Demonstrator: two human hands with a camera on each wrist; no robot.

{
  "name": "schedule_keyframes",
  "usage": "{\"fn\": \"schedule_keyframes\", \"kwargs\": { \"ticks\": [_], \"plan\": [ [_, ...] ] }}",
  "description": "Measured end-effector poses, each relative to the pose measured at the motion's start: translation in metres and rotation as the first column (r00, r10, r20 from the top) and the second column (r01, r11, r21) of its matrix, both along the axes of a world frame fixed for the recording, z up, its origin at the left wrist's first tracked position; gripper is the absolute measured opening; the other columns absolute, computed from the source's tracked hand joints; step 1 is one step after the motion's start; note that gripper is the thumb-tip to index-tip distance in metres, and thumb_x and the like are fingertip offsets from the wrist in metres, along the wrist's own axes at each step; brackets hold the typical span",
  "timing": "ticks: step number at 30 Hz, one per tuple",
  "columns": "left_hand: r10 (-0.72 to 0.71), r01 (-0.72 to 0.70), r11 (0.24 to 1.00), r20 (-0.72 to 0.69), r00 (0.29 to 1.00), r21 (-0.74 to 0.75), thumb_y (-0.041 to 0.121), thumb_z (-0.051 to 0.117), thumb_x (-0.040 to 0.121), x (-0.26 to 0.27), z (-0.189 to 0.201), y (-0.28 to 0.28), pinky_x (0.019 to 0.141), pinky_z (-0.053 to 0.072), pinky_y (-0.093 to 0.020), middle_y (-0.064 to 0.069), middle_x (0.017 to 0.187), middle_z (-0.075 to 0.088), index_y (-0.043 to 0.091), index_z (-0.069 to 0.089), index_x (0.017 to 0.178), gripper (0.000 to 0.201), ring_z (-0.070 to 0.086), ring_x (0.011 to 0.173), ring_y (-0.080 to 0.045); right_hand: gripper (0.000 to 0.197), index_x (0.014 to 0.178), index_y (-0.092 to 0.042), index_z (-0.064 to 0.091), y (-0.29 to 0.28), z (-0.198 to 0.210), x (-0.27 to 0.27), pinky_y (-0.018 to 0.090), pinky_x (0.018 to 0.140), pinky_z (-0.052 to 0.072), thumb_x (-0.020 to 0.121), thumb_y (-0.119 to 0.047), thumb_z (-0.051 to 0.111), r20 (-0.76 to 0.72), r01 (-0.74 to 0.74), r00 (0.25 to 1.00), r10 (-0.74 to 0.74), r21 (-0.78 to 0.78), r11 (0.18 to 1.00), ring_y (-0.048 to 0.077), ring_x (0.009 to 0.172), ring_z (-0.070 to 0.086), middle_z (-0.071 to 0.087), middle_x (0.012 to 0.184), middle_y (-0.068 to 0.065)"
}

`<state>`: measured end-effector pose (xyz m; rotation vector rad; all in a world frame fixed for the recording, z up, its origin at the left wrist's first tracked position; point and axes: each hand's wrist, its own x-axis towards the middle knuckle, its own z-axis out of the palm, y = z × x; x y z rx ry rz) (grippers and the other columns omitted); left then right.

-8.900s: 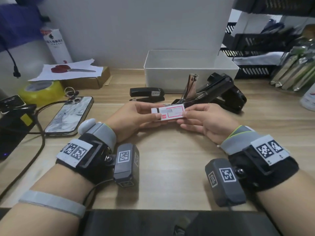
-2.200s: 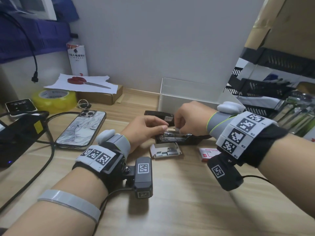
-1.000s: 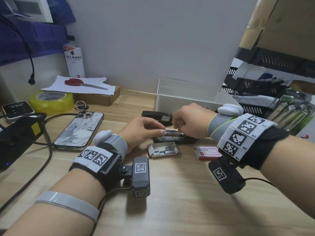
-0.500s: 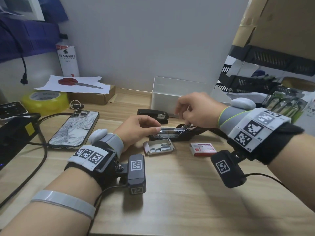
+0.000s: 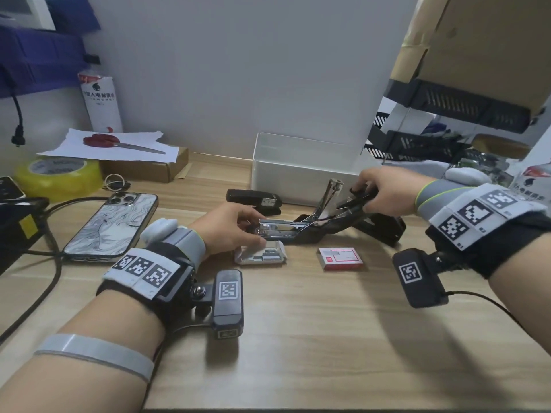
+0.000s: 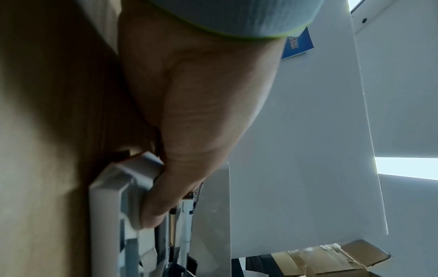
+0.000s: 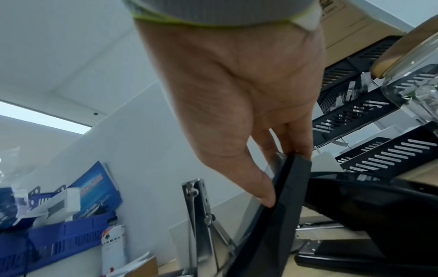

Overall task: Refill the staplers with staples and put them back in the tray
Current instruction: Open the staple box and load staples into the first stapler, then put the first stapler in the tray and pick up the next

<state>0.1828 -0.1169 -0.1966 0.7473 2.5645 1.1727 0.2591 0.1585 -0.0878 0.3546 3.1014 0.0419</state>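
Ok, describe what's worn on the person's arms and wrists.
Both wrists carry black straps with white square-code tags over grey cuffs edged in green. The left hand and right hand are bare. A dark tagged camera block hangs under each wrist, each trailing a thin cable. A grey band circles the left forearm.

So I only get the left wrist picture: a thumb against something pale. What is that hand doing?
Observer: In the head view the left hand sits at the front end of the open stapler. The pale thing is the opened staple box beside it.
Operator: And the other hand?
Observer: The right hand pinches the stapler's raised black cover at its far end.
Operator: Is anything back in the tray?
Observer: The white tray stands behind them, but its inside is hidden. A closed stapler lies on the table in front of it.
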Motion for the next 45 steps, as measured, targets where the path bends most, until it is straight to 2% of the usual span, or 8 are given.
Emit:
{"fn": "schedule_keyframes", "kwargs": {
  "ticks": [4, 11, 19, 25, 34, 40, 42, 45],
  "plan": [
    [0.007, -0.007, 1.000, -0.002, 1.000, -0.005, 0.031, 0.083, 0.078, 0.002, 0.001, 0.001, 0.078, 0.048, -0.028, 0.013, 0.097, 0.073, 0.035, 0.071, 0.112, 0.035, 0.065, 0.092, -0.006, 0.039, 0.115, -0.028, 0.061, -0.001, 0.016, -0.001, 0.030, 0.086, 0.051, 0.080, -0.015, 0.071, -0.046, -0.070, 0.997, 0.065, -0.114, 0.991, 0.019, 0.090, 0.063, 0.070, 0.102, -0.004],
    [-0.003, 0.003, 0.997, 0.002, 1.000, 0.072, 0.028, 0.087, 0.073, -0.004, -0.008, -0.001, 0.094, 0.053, -0.032, 0.012, 0.104, 0.071, 0.032, 0.065, 0.123, 0.055, 0.067, 0.100, -0.011, 0.043, 0.116, -0.025, 0.062, -0.058, 0.012, -0.012, 0.032, 0.087, 0.053, 0.077, -0.020, 0.079, -0.262, -0.372, 0.919, 0.294, -0.331, 0.867, 0.020, 0.095, 0.066, 0.066, 0.100, -0.005],
    [-0.047, 0.022, 0.960, 0.084, 0.995, 0.277, 0.011, 0.079, 0.070, -0.009, -0.014, -0.002, 0.103, 0.052, -0.039, 0.003, 0.116, 0.069, 0.033, 0.049, 0.138, 0.077, 0.067, 0.110, -0.017, 0.037, 0.114, -0.029, 0.066, -0.095, -0.038, -0.039, 0.021, 0.083, 0.046, 0.078, -0.027, 0.076, -0.132, -0.464, 0.886, 0.445, -0.251, 0.849, 0.011, 0.093, 0.063, 0.064, 0.098, -0.010],
    [-0.019, -0.073, 0.888, 0.195, 0.981, 0.453, -0.004, 0.053, 0.080, -0.012, -0.016, -0.006, 0.086, 0.053, -0.034, -0.008, 0.121, 0.069, 0.025, 0.058, 0.133, 0.061, 0.065, 0.113, -0.025, 0.061, 0.131, -0.045, 0.043, -0.088, -0.046, -0.038, 0.032, 0.089, 0.048, 0.079, -0.030, 0.071, 0.040, -0.465, 0.876, 0.481, -0.194, 0.864, 0.023, 0.097, 0.059, 0.063, 0.110, -0.005],
    [0.320, -0.370, 0.618, 0.208, 0.924, 0.693, -0.011, 0.042, 0.092, -0.011, -0.004, -0.009, 0.070, 0.059, -0.028, -0.004, 0.095, 0.070, 0.017, 0.073, 0.095, 0.042, 0.067, 0.082, -0.014, 0.102, 0.139, -0.070, 0.003, -0.072, -0.050, -0.030, 0.036, 0.082, 0.053, 0.076, -0.022, 0.067, 0.156, -0.503, 0.843, 0.515, -0.111, 0.857, 0.023, 0.089, 0.061, 0.064, 0.116, -0.002],
    [0.497, -0.580, 0.367, 0.374, 0.783, 0.727, -0.008, 0.040, 0.092, -0.036, 0.004, -0.018, 0.067, 0.053, -0.025, 0.001, 0.085, 0.065, 0.022, 0.071, 0.082, 0.044, 0.061, 0.076, -0.013, 0.086, 0.146, -0.050, 0.032, -0.059, -0.017, -0.033, 0.023, 0.091, 0.045, 0.076, -0.025, 0.077, 0.024, -0.486, 0.864, 0.503, -0.227, 0.844, 0.009, 0.103, 0.060, 0.061, 0.121, -0.016],
    [0.524, -0.622, 0.275, 0.428, 0.736, 0.733, -0.010, 0.038, 0.089, -0.048, 0.007, -0.020, 0.064, 0.053, -0.025, 0.000, 0.082, 0.063, 0.021, 0.070, 0.079, 0.046, 0.059, 0.073, -0.013, 0.075, 0.143, -0.039, 0.045, -0.052, 0.009, -0.047, 0.030, 0.095, 0.052, 0.079, -0.017, 0.078, -0.110, -0.460, 0.885, 0.452, -0.356, 0.814, 0.010, 0.102, 0.065, 0.062, 0.126, -0.010],
    [0.531, -0.660, 0.234, 0.475, 0.702, 0.714, -0.011, 0.038, 0.088, -0.062, 0.002, -0.020, 0.063, 0.052, -0.025, -0.003, 0.083, 0.063, 0.022, 0.069, 0.079, 0.046, 0.058, 0.068, -0.012, 0.067, 0.139, -0.028, 0.053, -0.050, 0.042, -0.077, 0.039, 0.078, 0.062, 0.080, -0.004, 0.075, -0.280, -0.404, 0.914, 0.295, -0.539, 0.739, 0.019, 0.087, 0.070, 0.066, 0.123, 0.004]
  ]
}}
